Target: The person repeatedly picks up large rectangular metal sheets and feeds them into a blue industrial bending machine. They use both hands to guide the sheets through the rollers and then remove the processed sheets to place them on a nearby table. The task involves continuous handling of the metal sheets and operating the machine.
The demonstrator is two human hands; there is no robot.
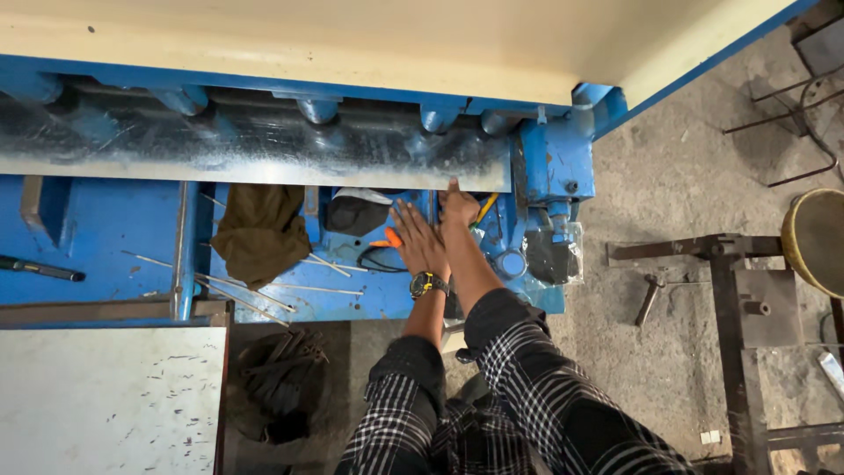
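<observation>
Pressing steel sheet (255, 145) edge: right hand (458, 208) fingers extended; left hand (419, 239) flat, open, holding nothing.

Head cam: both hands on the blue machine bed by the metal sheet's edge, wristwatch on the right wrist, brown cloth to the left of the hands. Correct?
One thing is off: the wristwatch is on the left wrist, not the right. The head view shows it just below the left hand. The rest holds: the right hand touches the metal sheet edge, both hands are over the blue machine bed, and the brown cloth lies to their left.
</observation>
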